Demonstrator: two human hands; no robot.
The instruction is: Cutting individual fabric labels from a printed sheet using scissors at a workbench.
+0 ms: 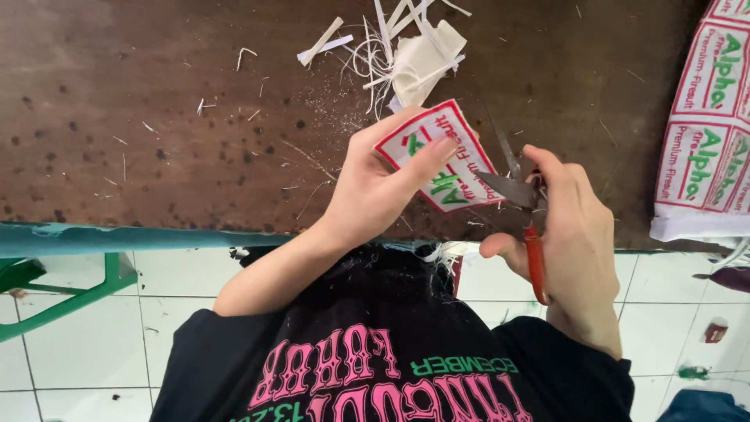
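My left hand [379,184] pinches a small white cloth label [437,148] with a red border and green and red print, thumb on top. My right hand [574,234] grips a pair of scissors [519,195] with red handles. Their dark blades are open and touch the label's right edge. Both hands hover over the near edge of a dark brown worktable [156,117].
A heap of white cloth trimmings and thin strips [406,55] lies at the table's far side. A sheet of uncut printed labels [707,133] lies at the right edge. Below the table are white floor tiles, a green frame [70,293] at left, and my black printed shirt.
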